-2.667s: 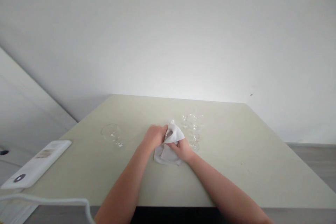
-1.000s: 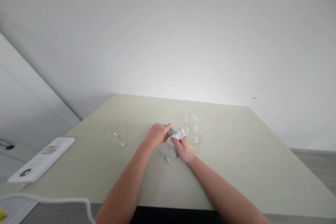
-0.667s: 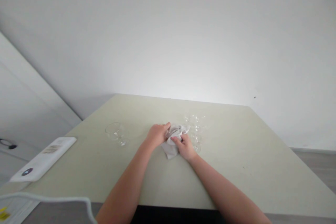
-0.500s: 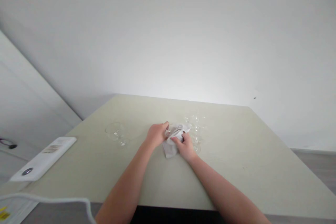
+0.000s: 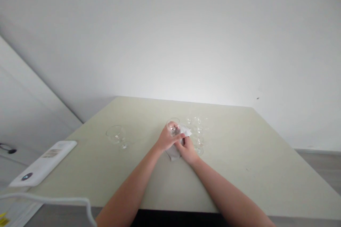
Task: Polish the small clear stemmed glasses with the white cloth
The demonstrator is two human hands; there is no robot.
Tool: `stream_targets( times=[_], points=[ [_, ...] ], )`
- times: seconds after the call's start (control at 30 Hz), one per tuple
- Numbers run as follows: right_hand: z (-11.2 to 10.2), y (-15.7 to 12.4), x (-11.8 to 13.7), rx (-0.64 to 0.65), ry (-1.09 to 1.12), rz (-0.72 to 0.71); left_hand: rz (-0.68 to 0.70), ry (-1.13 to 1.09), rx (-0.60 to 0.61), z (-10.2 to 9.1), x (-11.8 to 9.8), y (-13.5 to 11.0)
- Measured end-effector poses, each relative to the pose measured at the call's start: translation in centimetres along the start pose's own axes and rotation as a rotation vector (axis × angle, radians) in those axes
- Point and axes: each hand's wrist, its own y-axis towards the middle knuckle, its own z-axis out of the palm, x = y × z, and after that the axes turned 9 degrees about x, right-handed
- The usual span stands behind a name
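Note:
My left hand (image 5: pixel 165 139) is closed around a clear glass (image 5: pixel 173 120), with its open rim facing up above the fingers. Close against it on the right, my right hand (image 5: pixel 188 150) grips a white cloth (image 5: pixel 174 154) that hangs down between the two hands. The lower part of the held glass is hidden by fingers and cloth. Just beyond my right hand are several clear glasses (image 5: pixel 198 131) in a cluster, hard to tell apart. Another clear stemmed glass (image 5: pixel 116 134) is on the left part of the table.
A long white device (image 5: pixel 45 163) with a dark round spot lies along the left edge of the pale table (image 5: pixel 226 181). A white cable (image 5: pixel 48 198) runs across the lower left corner. A white wall (image 5: pixel 181 42) rises behind the table.
The held glass has come out of the cloth, so its bowl and rim show upward. My left hand has shifted right and turned; my right hand has stayed nearly in place with the cloth.

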Motion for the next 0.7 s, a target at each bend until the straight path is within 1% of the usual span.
stream_targets(
  times=[0.07,0.13,0.2,0.27,0.33,0.37,0.47,0.5,0.57,0.6,0.7],
  points=[
    [0.0,0.0,-0.2,-0.015,-0.021,0.060,0.049,0.018,0.001,0.5,0.0,0.0],
    [-0.1,0.1,-0.3,-0.023,-0.052,0.106,0.071,0.043,-0.001,0.6,0.2,0.1],
    [-0.2,0.2,-0.2,-0.007,-0.072,0.092,0.063,0.040,-0.029,0.5,0.4,0.1],
    [-0.3,0.2,0.2,0.033,-0.045,0.048,0.041,-0.007,-0.101,0.2,0.5,0.2],
    [-0.4,0.2,0.6,0.094,0.067,0.027,0.018,-0.130,-0.151,-0.1,0.4,0.1],
    [-0.4,0.2,0.9,0.146,0.162,0.041,0.006,-0.224,-0.143,-0.2,0.3,0.1],
    [-0.3,0.2,1.1,0.340,0.488,0.141,-0.036,-0.562,-0.017,-0.4,-0.1,0.0],
    [-0.2,0.1,1.1,0.374,0.558,0.172,-0.048,-0.651,0.023,-0.4,-0.2,0.0],
    [-0.1,0.1,1.0,0.360,0.598,0.193,-0.056,-0.741,0.053,-0.4,-0.3,0.0],
    [-0.1,0.1,0.9,0.333,0.583,0.185,-0.054,-0.740,0.035,-0.5,-0.2,0.1],
    [0.0,0.2,0.8,0.275,0.522,0.172,-0.058,-0.643,-0.074,-0.7,-0.1,0.3]
  ],
)
